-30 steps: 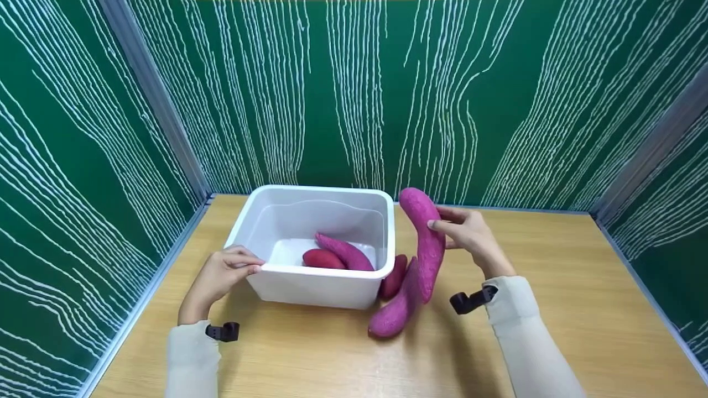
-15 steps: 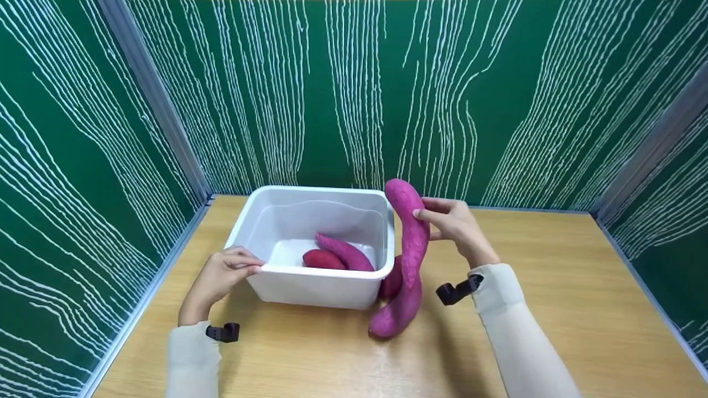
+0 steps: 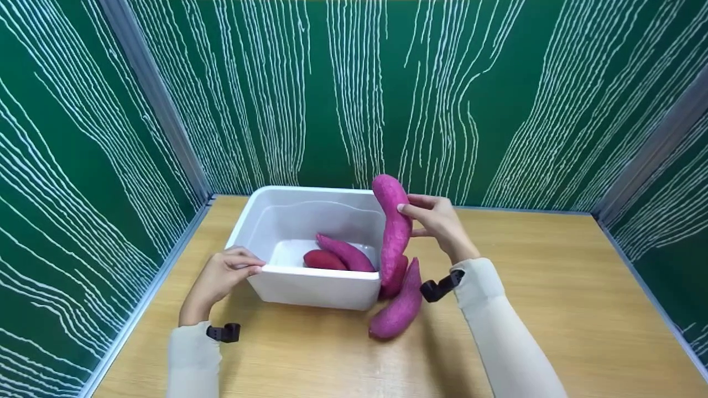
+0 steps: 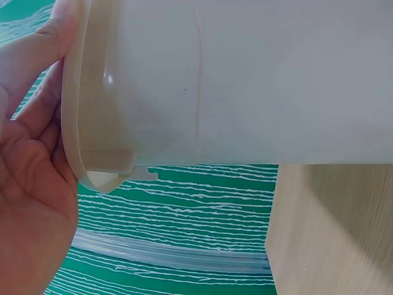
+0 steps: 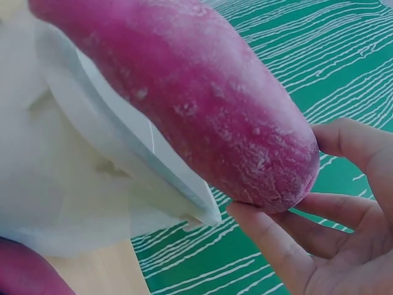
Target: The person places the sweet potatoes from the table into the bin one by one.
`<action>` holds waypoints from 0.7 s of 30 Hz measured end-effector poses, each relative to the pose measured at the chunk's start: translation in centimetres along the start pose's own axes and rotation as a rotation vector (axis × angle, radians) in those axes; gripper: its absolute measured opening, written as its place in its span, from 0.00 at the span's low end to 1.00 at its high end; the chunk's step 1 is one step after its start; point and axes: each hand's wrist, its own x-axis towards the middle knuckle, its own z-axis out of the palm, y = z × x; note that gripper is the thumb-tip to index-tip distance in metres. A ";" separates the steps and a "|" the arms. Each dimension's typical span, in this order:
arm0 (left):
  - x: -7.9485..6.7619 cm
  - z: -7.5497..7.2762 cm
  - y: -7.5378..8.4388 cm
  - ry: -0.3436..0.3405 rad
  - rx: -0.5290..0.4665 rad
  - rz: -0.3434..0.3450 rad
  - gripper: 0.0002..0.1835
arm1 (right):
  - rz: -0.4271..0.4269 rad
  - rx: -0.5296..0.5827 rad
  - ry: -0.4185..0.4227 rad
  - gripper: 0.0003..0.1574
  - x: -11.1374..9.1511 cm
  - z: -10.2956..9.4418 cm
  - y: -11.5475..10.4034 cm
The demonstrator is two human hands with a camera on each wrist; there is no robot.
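Note:
A white plastic bin [image 3: 315, 287] stands on the table, a red sweet potato [image 3: 324, 260] and a purple sweet potato [image 3: 347, 253] lying inside. My left hand [image 3: 224, 273] pinches its rim at the front left corner; in the left wrist view the thumb and fingers hold the rim [image 4: 72, 92]. Between thumb and fingers, my right hand [image 3: 440, 221] grips a long purple sweet potato [image 3: 394, 226], held up over the bin's right rim. The right wrist view shows the held sweet potato [image 5: 215, 104] large, partly covering the bin [image 5: 92, 160].
Right of the bin on the wooden table [image 3: 553, 298] lie another red sweet potato [image 3: 395, 284], partly hidden, and a curved purple sweet potato [image 3: 397, 309]. Green walls [image 3: 343, 99] with white wavy lines enclose the table at the back and sides.
My right hand has carried the long sweet potato leftward and slightly up, from beside the bin to over its right rim. The left hand and bin have stayed in place.

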 end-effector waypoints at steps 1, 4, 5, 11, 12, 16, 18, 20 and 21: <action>0.0 0.0 0.0 0.002 -0.001 0.002 0.05 | 0.000 0.007 0.001 0.38 0.1 0.2 0.0; 0.0 0.0 0.0 0.000 0.005 -0.001 0.06 | 0.004 0.022 0.008 0.37 0.3 0.7 -0.1; 0.0 0.0 0.0 -0.001 0.010 -0.006 0.06 | 0.005 0.024 0.011 0.37 0.3 0.8 -0.1; 0.1 -0.1 0.0 -0.010 0.030 -0.013 0.06 | 0.008 0.038 0.037 0.37 0.5 1.6 -0.2; 0.1 -0.1 0.0 -0.011 0.029 -0.013 0.06 | 0.007 0.041 0.039 0.37 0.6 1.8 -0.2; 0.0 -0.1 0.0 -0.012 0.029 -0.017 0.06 | 0.006 0.048 0.042 0.37 0.6 2.2 -0.1; 0.0 -0.1 -0.1 -0.014 0.032 -0.026 0.07 | 0.008 0.050 0.046 0.37 0.6 2.5 -0.1; 0.0 -0.1 0.0 -0.016 0.035 -0.031 0.07 | 0.012 0.052 0.050 0.37 0.6 2.7 0.0; 0.0 -0.1 0.1 -0.016 0.034 -0.035 0.07 | 0.012 0.053 0.052 0.37 0.5 2.8 0.0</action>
